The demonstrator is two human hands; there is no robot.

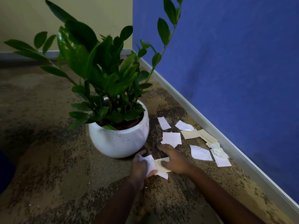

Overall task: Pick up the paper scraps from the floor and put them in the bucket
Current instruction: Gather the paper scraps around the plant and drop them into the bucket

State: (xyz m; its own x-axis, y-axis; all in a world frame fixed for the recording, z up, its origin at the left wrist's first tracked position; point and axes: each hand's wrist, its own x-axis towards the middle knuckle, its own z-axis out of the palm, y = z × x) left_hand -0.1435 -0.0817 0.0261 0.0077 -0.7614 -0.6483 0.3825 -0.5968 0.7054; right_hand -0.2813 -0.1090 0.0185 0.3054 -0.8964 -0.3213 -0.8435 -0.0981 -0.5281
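Floor: a mottled brown and tan carpet [56, 159] is seen across the whole lower view, speckled darker in patches.
Walls: a deep blue wall [234, 62] is set on the right and a pale beige wall [48, 16] at the back; a corner is formed where they meet behind the plant.
Skirting: a pale grey skirting board [210, 125] is run along the foot of the blue wall, slanting down to the right edge.
Plant: a round white speckled ceramic pot [119, 139] is stood on the carpet, filled with a glossy dark green leafy plant [100, 70] whose stems are spread wide.
Scattered scraps: white and cream torn paper scraps [171, 138] are strewn on the carpet between the pot and the skirting board, some overlapping, one crumpled beside the board.
Left hand: the left hand [140, 167] is held just in front of the pot, its fingers [152, 172] closed on a white paper scrap [149, 162].
Right hand: the right hand [174, 159] is laid palm down, fingers [162, 147] spread and loose, pressed on a cream paper scrap [161, 167] that is touched by the white one.
Bucket: not visible.
Left edge: a dark blue shape [4, 172] is cut off by the frame; what it is cannot be told.
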